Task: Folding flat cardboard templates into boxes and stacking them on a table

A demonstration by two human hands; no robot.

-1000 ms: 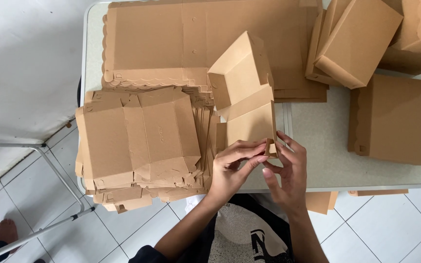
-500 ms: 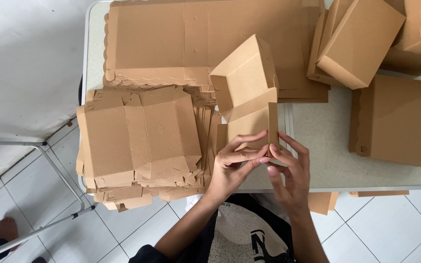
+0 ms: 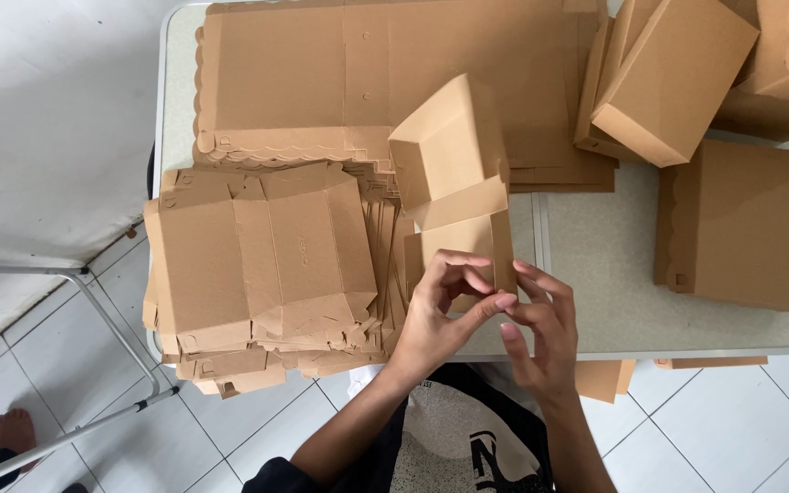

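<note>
We had both hands on the half-folded cardboard box (image 3: 454,187) at the near edge of the surface (image 3: 595,274), left hand (image 3: 436,315) pinching its bottom flap and right hand (image 3: 541,333) gripping the same flap from the other side. Stack of flat box blanks (image 3: 257,265) sat just left of it, touching, with finished boxes (image 3: 673,78) off to the far right.

One half-folded box (image 3: 454,173); two hands (image 3: 440,315); one table (image 3: 614,301).
</note>
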